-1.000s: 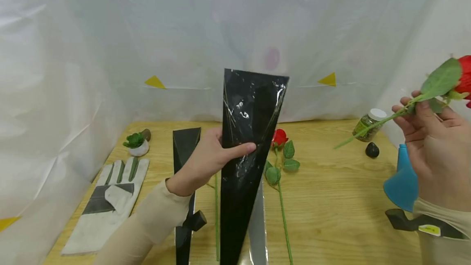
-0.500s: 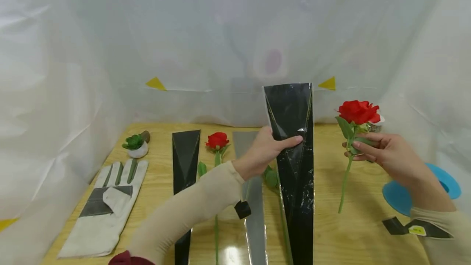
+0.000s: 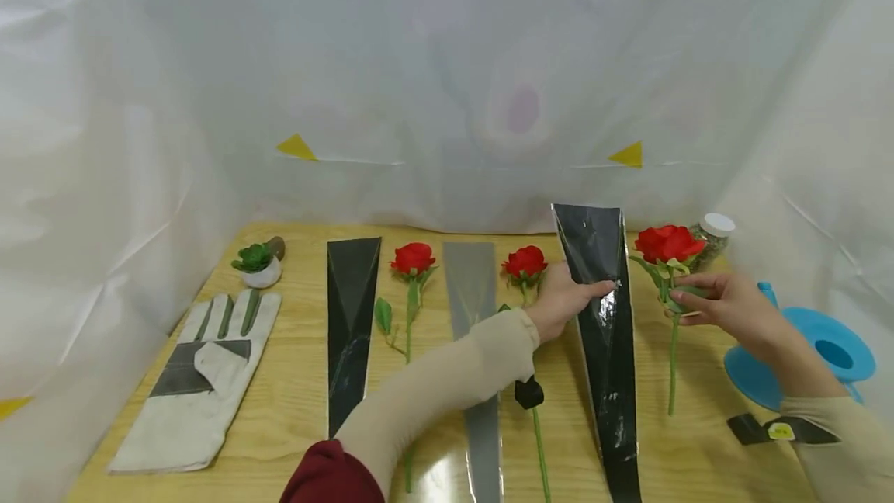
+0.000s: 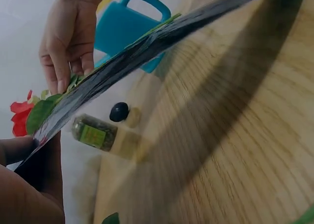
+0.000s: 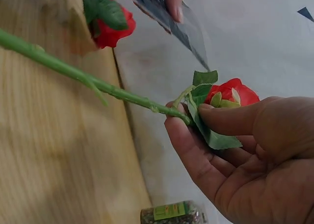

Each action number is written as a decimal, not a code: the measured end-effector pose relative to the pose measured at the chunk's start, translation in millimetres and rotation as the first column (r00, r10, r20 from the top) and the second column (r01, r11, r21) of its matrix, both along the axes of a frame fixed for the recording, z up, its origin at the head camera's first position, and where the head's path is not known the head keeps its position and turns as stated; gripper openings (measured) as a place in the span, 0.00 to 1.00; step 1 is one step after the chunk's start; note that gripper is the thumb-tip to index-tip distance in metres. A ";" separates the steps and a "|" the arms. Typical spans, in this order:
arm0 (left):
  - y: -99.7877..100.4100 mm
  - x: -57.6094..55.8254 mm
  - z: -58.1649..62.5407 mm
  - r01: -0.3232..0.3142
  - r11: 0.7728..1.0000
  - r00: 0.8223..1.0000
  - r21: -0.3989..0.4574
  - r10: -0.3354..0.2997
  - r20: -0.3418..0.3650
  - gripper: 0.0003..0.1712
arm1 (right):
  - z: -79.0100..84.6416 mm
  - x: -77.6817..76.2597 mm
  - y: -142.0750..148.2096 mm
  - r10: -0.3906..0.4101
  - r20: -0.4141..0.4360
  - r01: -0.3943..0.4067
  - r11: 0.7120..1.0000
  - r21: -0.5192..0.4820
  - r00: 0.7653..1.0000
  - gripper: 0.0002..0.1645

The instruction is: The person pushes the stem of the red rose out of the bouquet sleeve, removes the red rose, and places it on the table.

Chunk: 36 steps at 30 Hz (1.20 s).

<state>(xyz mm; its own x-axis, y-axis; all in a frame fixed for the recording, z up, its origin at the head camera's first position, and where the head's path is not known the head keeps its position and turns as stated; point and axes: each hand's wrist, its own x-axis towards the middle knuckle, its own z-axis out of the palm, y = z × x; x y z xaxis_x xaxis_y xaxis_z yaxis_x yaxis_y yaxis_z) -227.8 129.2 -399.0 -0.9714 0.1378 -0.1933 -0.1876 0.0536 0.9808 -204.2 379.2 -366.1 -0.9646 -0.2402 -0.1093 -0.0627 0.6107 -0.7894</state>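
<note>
My left hand (image 3: 559,301) grips a long, tapered black flower sleeve (image 3: 606,348), thumb across its front, wide end up. Right of it, my right hand (image 3: 729,309) pinches a red artificial rose (image 3: 667,244) just under the bloom, among its leaves. The rose stands upright with its green stem (image 5: 122,94) hanging down. In the left wrist view the sleeve's edge (image 4: 132,55) slants above the wooden table. Lying behind my left wrist is a second red rose (image 3: 524,262). Further left lie a grey sleeve (image 3: 471,278), a third rose (image 3: 412,258) and another black sleeve (image 3: 349,301).
A work glove (image 3: 202,386) lies at the left, below a small potted succulent (image 3: 260,266) and a brown stone (image 3: 277,247). At the right are a blue watering can (image 3: 761,375), a lidded jar (image 3: 714,235) and a black stone (image 4: 119,112).
My left hand has carried the black sleeve rightward and lower, uncovering the second rose. My right hand has brought its rose in from the far right, turned upright, beside the sleeve.
</note>
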 end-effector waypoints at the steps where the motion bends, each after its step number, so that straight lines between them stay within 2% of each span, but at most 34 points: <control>1: 4.6 -1.1 -3.9 -0.004 1.000 1.000 -0.008 0.004 -0.002 0.39 | -2.1 0.5 1.4 -0.003 0.011 0.003 1.000 0.005 1.000 0.32; 7: 23.7 -2.0 -21.3 -0.033 0.990 0.999 -0.134 0.032 -0.012 0.40 | -14.4 3.4 7.8 -0.001 0.057 0.000 1.000 0.005 0.998 0.32; 11: 28.5 -1.3 -24.9 -0.045 0.995 0.999 -0.093 0.048 0.023 0.24 | -25.5 5.5 12.9 0.031 0.073 -0.035 0.998 0.052 0.997 0.32; 13: 29.3 -0.4 -25.0 -0.043 0.997 0.998 -0.065 0.046 0.046 0.21 | -31.6 6.8 15.0 0.050 0.076 -0.056 0.995 0.078 0.996 0.32; 14: 29.6 0.1 -24.8 -0.033 0.998 0.997 -0.051 0.036 0.062 0.23 | -34.2 7.2 15.6 0.057 0.074 -0.064 0.994 0.087 0.996 0.31; 18: 31.4 2.4 -24.3 -0.002 1.000 0.992 -0.026 0.006 0.127 0.43 | -41.3 7.4 14.7 0.062 0.061 -0.069 0.991 0.115 0.996 0.28; 20: 32.9 3.4 -25.2 0.003 1.000 0.988 -0.013 -0.001 0.152 0.48 | -42.8 6.9 13.3 0.056 0.061 -0.063 0.991 0.120 0.997 0.27; 28: 35.3 5.7 -31.5 -0.017 1.000 0.979 0.008 0.015 0.203 0.49 | -47.5 7.8 9.2 0.061 0.074 -0.072 0.985 0.154 0.995 0.25; 36: 35.1 15.7 -21.6 -0.042 0.999 0.980 0.034 0.035 0.197 0.51 | -49.7 6.2 9.6 0.060 0.090 -0.072 0.986 0.147 0.994 0.25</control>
<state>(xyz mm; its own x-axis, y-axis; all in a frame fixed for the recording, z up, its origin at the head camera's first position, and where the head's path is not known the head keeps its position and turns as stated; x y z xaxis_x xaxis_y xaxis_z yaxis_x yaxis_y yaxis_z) -212.0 164.4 -420.6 -0.9199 0.1118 -0.3758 -0.3775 0.0065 0.9260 -198.1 388.8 -415.8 -0.9328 -0.2778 -0.2295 -0.0436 0.7192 -0.6934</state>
